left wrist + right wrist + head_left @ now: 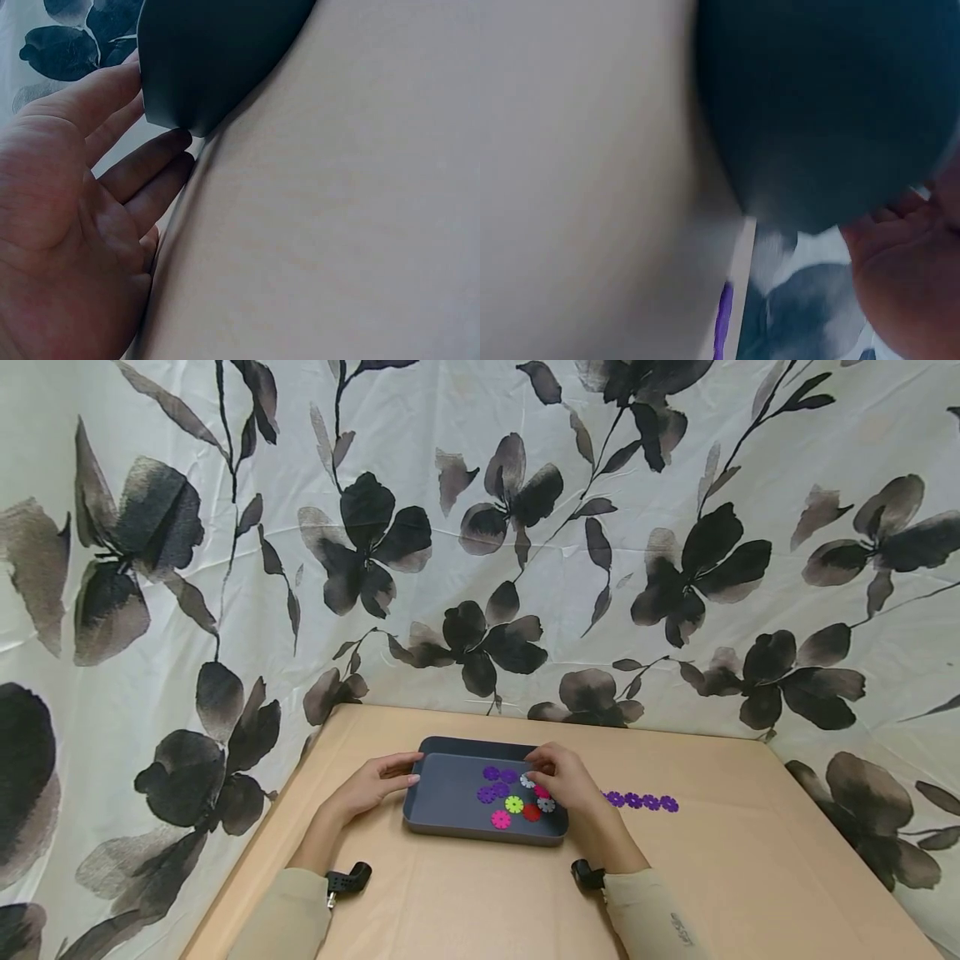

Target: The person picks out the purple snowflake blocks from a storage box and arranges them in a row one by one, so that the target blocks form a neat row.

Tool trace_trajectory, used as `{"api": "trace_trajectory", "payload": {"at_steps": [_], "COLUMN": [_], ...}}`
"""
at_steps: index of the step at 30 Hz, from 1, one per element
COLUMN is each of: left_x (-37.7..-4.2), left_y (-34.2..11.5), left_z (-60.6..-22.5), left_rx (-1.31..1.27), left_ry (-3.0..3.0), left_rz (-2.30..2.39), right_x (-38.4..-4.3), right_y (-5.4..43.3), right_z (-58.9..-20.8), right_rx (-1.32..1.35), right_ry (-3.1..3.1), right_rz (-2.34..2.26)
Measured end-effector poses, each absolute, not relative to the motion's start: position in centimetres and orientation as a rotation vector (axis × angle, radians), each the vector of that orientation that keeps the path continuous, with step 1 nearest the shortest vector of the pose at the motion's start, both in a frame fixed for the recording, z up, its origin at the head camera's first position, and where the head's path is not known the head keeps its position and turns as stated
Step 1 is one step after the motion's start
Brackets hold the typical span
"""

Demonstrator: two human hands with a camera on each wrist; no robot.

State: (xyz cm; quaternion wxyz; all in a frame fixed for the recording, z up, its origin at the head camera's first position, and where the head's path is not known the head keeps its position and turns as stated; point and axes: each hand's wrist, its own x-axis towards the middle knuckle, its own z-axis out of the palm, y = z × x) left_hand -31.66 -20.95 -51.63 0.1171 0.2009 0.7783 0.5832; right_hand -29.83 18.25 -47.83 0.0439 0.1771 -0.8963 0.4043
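Observation:
A dark grey tray (pixel 442 793) lies on the table, with loose snowflake discs in its right half. Purple discs (pixel 486 795) lie nearest its middle; a yellow-green disc (pixel 513 804), a pink disc (pixel 500 819), a red disc (pixel 531 812) and light grey ones lie around them. My left hand (pixel 375 783) grips the tray's left side, thumb near the rim, other fingers against the outer wall in the left wrist view. My right hand (pixel 564 779) reaches over the right rim, bent fingertips at a light grey disc (pixel 527 782). Whether they pinch it is hidden.
To the right of the tray, a row of joined purple discs (pixel 633 799) lies on the tan table (pixel 750 860), its left end behind my right hand. A floral cloth (pixel 600 568) hangs behind the table and at its sides.

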Motion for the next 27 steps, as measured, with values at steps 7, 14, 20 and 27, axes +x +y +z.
{"api": "trace_trajectory", "payload": {"at_steps": [7, 14, 20, 27], "left_x": [-31.7, -31.6, -31.7, -31.7], "left_y": [-21.2, -21.3, -21.3, -21.3], "left_z": [-51.7, -51.7, -51.7, -51.6], "left_rx": [0.593, 0.597, 0.599, 0.588], "left_ry": [2.272, 2.267, 2.273, 2.272], "left_rz": [1.709, 1.710, 1.703, 1.701], "right_x": [-30.3, -30.9, -31.4, -31.8], "right_y": [16.4, 15.8, 15.4, 14.7], "right_z": [-48.1, -48.4, -48.5, -48.5], "right_rx": [0.653, 0.674, 0.685, 0.695], "right_ry": [-2.772, -2.825, -2.872, -2.943], "right_rz": [1.148, 1.041, 0.994, 0.900]}}
